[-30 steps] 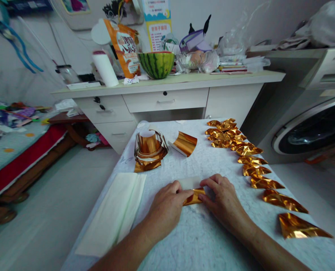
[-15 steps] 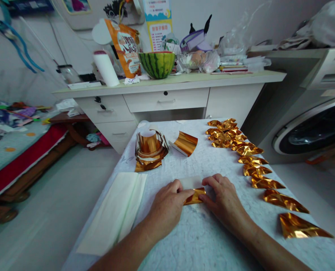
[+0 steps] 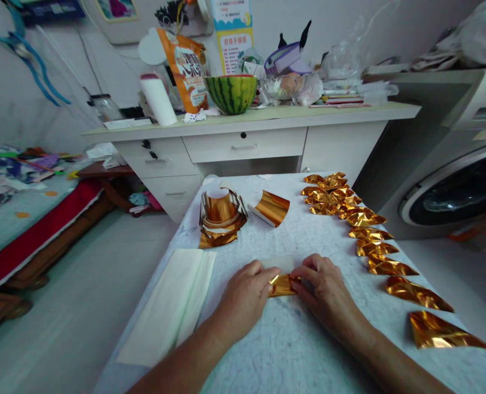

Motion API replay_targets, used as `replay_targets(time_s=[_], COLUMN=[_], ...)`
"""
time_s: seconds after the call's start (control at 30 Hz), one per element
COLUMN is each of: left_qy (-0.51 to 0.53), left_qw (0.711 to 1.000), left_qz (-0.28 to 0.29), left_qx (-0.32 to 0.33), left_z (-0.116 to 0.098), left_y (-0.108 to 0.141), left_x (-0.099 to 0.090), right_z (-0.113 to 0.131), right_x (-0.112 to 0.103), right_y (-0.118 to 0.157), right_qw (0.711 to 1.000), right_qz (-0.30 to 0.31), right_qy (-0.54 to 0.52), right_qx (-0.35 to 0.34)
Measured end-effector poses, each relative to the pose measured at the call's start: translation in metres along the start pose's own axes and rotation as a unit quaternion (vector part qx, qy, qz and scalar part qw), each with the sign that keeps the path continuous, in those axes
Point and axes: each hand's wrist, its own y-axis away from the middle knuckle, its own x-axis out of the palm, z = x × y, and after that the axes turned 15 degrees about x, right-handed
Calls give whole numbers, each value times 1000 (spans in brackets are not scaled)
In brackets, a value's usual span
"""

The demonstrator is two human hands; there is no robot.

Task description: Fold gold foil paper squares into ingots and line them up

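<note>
Between my hands, flat on the cloth-covered table, lies a small gold foil sheet, partly rolled or folded. A pale translucent paper shows just behind it. My left hand pinches the foil's left end with thumb and fingers. At the right end, my right hand grips the foil between thumb and fingertips. Farther back stand curled gold foil sheets in a nested stack, and beside it one loose curved foil sheet. A stack of pale paper lies left of my left hand.
Several folded gold foil pieces line the table's right edge. Behind the table is a white desk bearing a watermelon half and an orange bag. A washing machine stands at right, a bed at left.
The fingers of both hands have shifted slightly on the foil, and its upper edge looks more folded at the right end. The whole view has moved a little.
</note>
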Motion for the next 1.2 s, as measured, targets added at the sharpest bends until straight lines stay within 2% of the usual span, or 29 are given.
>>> replay_targets(time_s=[0.1, 0.2, 0.57, 0.93, 1.2], left_qy=[15, 6, -14, -28, -30], left_qw=[998, 997, 992, 993, 995], left_qz=[-51, -69, -55, -43, -41], left_qx=[-14, -32, -113, -108, -91], left_z=[5, 10, 7, 4, 4], left_y=[0, 1, 2, 0, 3], left_x=[2, 4, -5, -7, -6], right_z=[1, 1, 1, 1, -4], right_x=[0, -1, -1, -4, -1], right_y=[0, 1, 1, 2, 0], right_qw=[1000, 1000, 1000, 1000, 1000], right_qz=[1, 0, 0, 17, 8], right_qy=[-1, 3, 20, 13, 14], right_qx=[-2, -3, -8, -11, -21])
